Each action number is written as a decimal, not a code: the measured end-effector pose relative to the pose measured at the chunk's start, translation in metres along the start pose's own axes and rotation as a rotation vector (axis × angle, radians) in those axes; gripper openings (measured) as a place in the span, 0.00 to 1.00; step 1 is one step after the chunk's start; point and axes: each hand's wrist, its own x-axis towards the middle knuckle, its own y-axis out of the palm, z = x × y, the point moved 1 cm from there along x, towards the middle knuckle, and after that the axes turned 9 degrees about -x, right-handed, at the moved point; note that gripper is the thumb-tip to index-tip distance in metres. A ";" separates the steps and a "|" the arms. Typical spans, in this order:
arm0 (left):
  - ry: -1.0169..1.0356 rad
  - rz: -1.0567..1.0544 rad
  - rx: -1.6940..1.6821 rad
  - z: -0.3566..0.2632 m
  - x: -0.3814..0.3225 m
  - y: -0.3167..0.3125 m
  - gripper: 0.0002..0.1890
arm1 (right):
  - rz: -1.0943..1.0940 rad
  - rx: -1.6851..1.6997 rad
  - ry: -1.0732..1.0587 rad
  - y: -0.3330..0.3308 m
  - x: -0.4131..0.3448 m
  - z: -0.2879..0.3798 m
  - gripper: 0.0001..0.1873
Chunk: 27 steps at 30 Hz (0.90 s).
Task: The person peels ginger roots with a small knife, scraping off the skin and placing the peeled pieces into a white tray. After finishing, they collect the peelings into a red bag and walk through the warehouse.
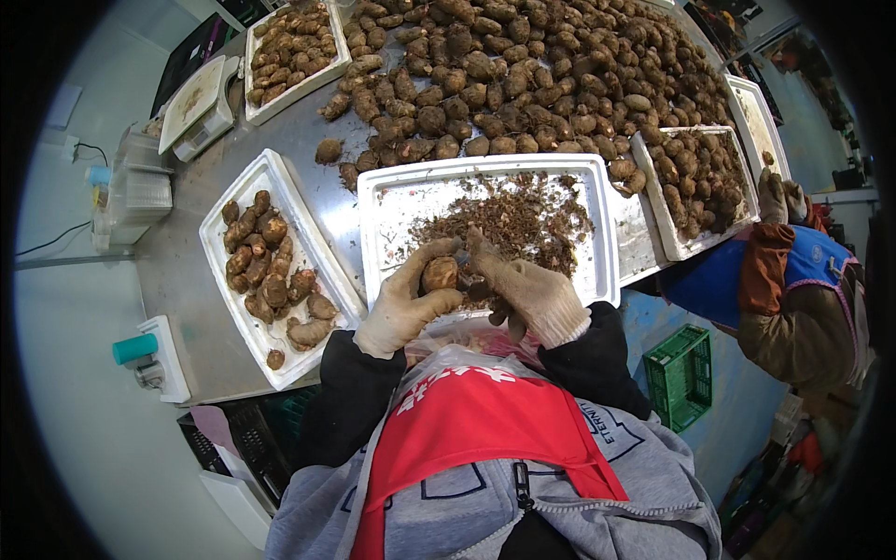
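My left hand (406, 301), in a pale knit glove, grips a round brown taro corm (440, 274) between thumb and fingers. Close beside it is my right hand (525, 287), gloved alike, its fingers curled around a small tool (462, 257). Only a greyish, blade-like bit of that tool shows; the rest is hidden by the glove. Both hands are over the near side of a white foam tray (392, 210), where brown peelings and dirt (518, 217) lie scattered. To the left, another white foam tray (318, 350) holds several taro corms (262, 259).
A large heap of taro corms (490, 77) covers the metal table's far side. More filled trays stand at the back left (343, 59) and right (647, 189). A weighing scale (192, 98) sits left. At right are a co-worker's gloved hands (780, 199) and a green crate (679, 378) on the floor.
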 end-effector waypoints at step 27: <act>0.082 -0.040 0.086 -0.020 -0.003 0.002 0.34 | 0.134 0.358 0.294 -0.010 -0.005 -0.018 0.34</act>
